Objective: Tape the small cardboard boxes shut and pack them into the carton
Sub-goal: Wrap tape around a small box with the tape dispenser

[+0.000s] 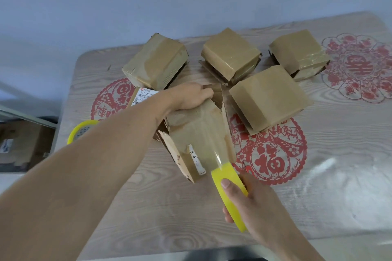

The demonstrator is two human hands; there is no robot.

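L hand (191,96) presses box (197,131) top; R hand (252,201) fingers (226,183) hold tape roll (230,193) w/ room near table edge (191,249).

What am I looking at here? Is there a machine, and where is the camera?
No machine: a person's two bare hands, filmed by a camera worn on the head and looking down. On the table lie small cardboard boxes. The left hand presses on the open box in the middle. The right hand grips a yellow tape roll and draws clear tape across that box. Four more boxes lie behind, such as one just right. A second roll sits at the left.
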